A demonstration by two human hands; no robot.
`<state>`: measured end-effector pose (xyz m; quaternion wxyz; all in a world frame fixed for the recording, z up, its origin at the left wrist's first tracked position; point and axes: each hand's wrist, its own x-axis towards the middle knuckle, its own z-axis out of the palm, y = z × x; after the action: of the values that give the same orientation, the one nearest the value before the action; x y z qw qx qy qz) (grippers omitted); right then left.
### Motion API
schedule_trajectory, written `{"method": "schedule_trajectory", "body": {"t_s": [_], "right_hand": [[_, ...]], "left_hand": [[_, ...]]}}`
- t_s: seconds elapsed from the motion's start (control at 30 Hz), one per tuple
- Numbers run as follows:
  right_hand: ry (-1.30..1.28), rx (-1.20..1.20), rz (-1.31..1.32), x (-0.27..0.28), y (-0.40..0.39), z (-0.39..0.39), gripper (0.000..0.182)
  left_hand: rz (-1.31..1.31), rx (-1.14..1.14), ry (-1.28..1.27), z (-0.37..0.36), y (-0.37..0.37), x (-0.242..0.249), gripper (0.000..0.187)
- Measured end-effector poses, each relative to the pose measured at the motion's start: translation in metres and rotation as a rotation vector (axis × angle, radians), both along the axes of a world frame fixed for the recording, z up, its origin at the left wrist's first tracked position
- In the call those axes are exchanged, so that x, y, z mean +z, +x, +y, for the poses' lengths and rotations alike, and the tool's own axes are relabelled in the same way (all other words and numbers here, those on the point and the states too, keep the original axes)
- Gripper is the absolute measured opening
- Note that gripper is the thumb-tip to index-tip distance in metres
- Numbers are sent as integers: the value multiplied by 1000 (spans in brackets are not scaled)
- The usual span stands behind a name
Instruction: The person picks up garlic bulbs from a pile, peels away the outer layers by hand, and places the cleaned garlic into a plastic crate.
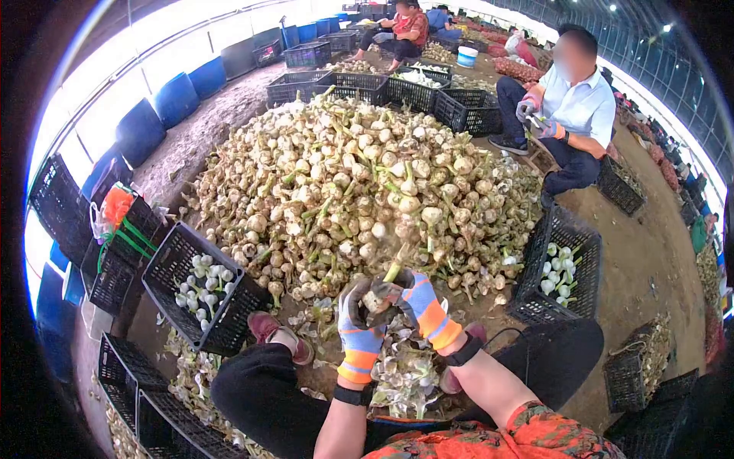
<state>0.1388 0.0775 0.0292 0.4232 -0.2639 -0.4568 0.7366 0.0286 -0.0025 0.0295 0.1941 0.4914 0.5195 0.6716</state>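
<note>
Between my gloved hands, above my lap, is a garlic bulb (375,301) with its green-white stalk pointing up and away from me. My left hand (359,315) is closed around the bulb's lower left side. From the right, my right hand (420,300) is closed against the bulb and the base of the stalk; its fingertips are partly hidden. Both gloves are grey at the fingers with orange and blue bands. Just beyond my hands rises a large heap of unpeeled garlic (336,183). Below them, loose garlic skins (409,375) cover the ground between my legs.
A black crate (157,279) with peeled white garlic stands at my left, another crate (527,294) with similar bulbs at my right. A person (581,99) sits beyond the right crate, handling garlic. Black crates (355,88) line the heap's far side; blue barrels (174,101) stand along the left wall.
</note>
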Motion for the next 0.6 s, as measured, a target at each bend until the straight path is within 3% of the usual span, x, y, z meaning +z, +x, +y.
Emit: {"method": "schedule_trajectory", "body": {"t_s": [0.07,0.2,0.27,0.3,0.33,0.4,0.5,0.53,0.6], "right_hand": [[125,13,-167,14,2,-5,27],[108,2,-243,11,7,-1,23],[121,93,-174,10,12,4,24],[47,151,67,28,11,-1,24],[45,151,65,23,9,1,24],[284,52,-194,13,1,4,24],[152,58,-123,9,1,1,22],[36,96,-63,6,3,3,22],[38,114,-31,-6,12,12,24]], "left_hand": [[3,11,19,-2,-2,4,55],[-281,-37,-21,0,-4,-4,56],[-167,-36,28,-2,-3,9,56],[-169,-35,28,-1,-4,10,56],[-49,-1,30,-1,-6,10,56],[71,31,31,-1,-6,7,56],[-334,-61,34,-2,-4,8,58],[-333,-58,33,-2,-5,7,58],[-430,-133,77,-1,-8,0,59]]}}
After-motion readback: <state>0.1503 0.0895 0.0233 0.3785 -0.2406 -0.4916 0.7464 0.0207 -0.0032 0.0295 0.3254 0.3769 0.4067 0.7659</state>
